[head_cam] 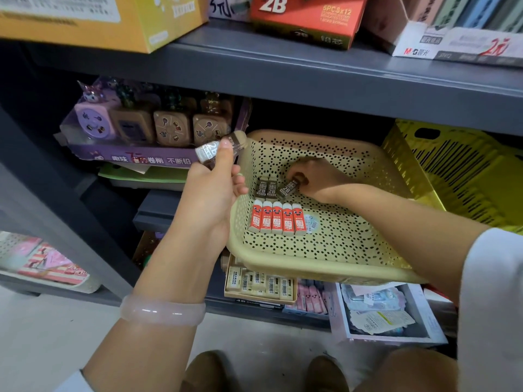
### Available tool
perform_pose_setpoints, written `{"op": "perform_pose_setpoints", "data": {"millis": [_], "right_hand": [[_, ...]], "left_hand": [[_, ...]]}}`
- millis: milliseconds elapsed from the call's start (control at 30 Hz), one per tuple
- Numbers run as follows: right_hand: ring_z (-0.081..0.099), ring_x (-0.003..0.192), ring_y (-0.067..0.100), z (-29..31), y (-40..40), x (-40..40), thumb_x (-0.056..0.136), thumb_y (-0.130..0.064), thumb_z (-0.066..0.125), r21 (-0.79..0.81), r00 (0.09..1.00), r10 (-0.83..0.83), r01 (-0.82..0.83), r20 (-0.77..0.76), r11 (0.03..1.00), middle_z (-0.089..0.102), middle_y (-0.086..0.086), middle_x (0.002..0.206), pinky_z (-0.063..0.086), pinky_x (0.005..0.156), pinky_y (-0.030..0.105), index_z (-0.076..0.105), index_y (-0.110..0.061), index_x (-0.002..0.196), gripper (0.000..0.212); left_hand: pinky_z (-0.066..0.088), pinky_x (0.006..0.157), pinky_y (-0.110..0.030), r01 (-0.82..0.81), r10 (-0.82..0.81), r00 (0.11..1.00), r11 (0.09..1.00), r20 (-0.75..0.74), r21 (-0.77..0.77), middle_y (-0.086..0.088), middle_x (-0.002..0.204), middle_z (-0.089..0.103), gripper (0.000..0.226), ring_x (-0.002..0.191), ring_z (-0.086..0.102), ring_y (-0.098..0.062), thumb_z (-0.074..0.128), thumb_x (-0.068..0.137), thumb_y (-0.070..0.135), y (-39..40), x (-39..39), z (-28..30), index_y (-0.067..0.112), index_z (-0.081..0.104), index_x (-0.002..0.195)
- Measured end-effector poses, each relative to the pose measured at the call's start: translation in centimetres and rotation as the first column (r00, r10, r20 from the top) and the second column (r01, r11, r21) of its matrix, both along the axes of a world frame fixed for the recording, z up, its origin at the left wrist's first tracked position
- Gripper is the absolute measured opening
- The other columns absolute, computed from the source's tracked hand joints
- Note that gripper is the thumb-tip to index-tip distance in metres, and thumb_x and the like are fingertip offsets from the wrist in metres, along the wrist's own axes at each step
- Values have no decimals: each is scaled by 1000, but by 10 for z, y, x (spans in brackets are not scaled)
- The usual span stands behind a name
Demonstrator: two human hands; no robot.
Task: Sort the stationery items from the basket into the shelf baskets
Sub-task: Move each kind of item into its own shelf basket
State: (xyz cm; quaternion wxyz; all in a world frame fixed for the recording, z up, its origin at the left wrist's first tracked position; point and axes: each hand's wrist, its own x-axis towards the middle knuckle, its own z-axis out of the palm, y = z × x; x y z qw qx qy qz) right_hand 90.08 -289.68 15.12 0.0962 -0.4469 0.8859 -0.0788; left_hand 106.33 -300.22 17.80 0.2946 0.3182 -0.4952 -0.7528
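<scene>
Left hand (210,190) wrapped round spare brown 2B tubes (218,148), kept ready just beside the cream basket (319,267) on the shelf, right hand (317,176) pinching one more brown tube (288,189) into line (next to two others, above red erasers (276,220)).
</scene>
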Motion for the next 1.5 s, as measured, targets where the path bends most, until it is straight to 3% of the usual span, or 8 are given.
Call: {"op": "perform_pose_setpoints", "data": {"millis": [167,533,633,733,967,1200,1367,1500], "right_hand": [[53,114,20,-8,-8,4,94,-12,43,-127,982,-24,49,186,991,57,4,126,39,94,25,54,-19,122,32],[61,101,22,18,-6,17,96,-17,40,-244,949,-135,207,284,947,56,3,123,51,87,32,57,-14,113,24],[65,93,13,39,-10,40,95,-24,49,-516,777,170,221,607,828,58,-5,114,55,75,21,54,-22,120,26],[66,95,7,51,-17,59,92,-24,53,-602,677,374,129,634,788,61,-7,111,54,80,22,51,-28,123,31],[64,82,2,53,-10,59,92,-10,53,-601,675,374,129,636,788,64,-2,99,52,72,16,61,-21,104,18],[66,85,6,51,0,48,86,5,55,-612,480,443,280,757,740,67,-3,90,54,78,17,66,-15,93,24],[67,70,5,46,-4,49,87,10,50,-583,392,433,493,812,646,69,-5,69,55,70,15,63,-9,83,24],[69,67,10,45,-4,49,86,2,54,-517,306,418,557,855,650,72,1,71,57,68,19,62,-10,88,15]], "left_hand": [[43,50,-17,5,-5,1000,1000,3,-13,1,70,52,38,53,50,-6,50,92,40,0,0,0,5,48,104],[43,52,-19,26,-25,999,1000,29,-14,2,69,53,35,48,50,-5,52,90,41,-1,1,0,7,50,99],[42,55,-22,27,-24,998,998,60,-49,2,68,54,36,48,51,-5,53,90,41,-1,0,-1,7,53,100],[43,59,-26,44,-38,997,995,73,-86,-1,72,58,40,52,53,-7,55,89,39,2,0,-1,4,56,107],[54,60,-17,174,-167,983,981,-77,89,-8,79,69,29,68,68,-11,56,89,34,1,9,12,6,62,92],[56,59,-20,135,-118,986,978,-115,158,-6,61,70,15,61,68,-11,55,88,1,3,9,15,2,53,72],[58,62,-24,63,-55,995,993,-87,96,-15,87,64,12,63,68,-12,55,87,-3,6,6,11,6,51,80],[59,66,-28,15,-10,998,998,-70,66,-15,88,64,13,67,68,-16,57,86,-2,6,5,8,9,51,82]]}}
